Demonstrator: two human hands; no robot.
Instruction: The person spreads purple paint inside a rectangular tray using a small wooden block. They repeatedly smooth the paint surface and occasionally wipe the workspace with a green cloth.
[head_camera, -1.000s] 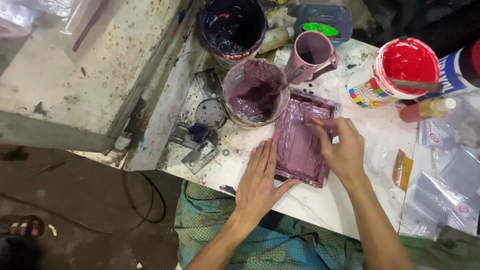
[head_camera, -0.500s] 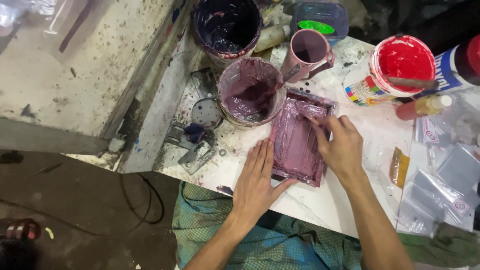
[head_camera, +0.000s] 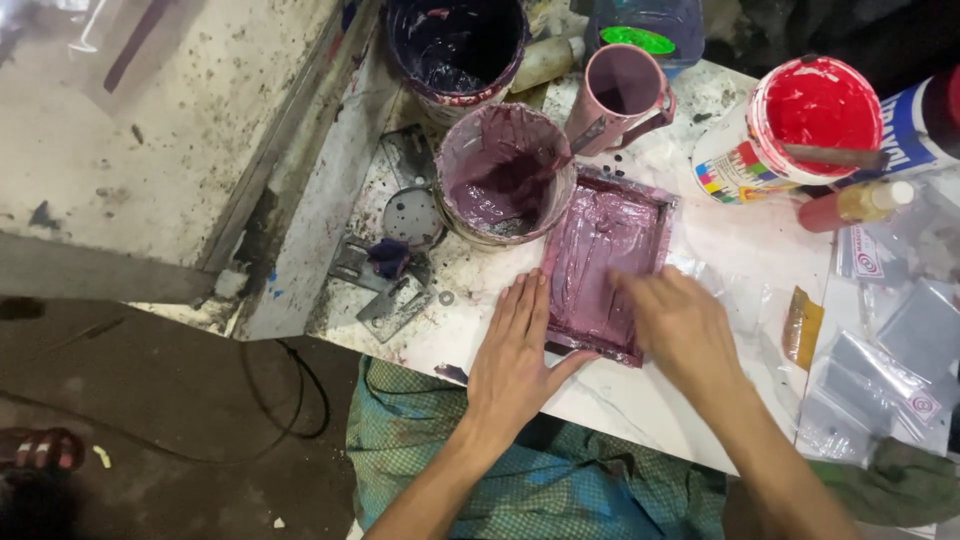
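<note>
One blurred right hand over frame

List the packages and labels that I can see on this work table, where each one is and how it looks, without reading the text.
Red paint tub: far right of the table, round, with a white label carrying a strip of coloured squares.
Blue and white labelled container: right edge, only partly in view.
Small bottle: lying below the tub, red and yellow with a white cap.
Clear plastic pouches: near right corner, flat, some with small red and white round stickers.

Paint tubs crowd behind the frame; bare tabletop lies in front.
</note>
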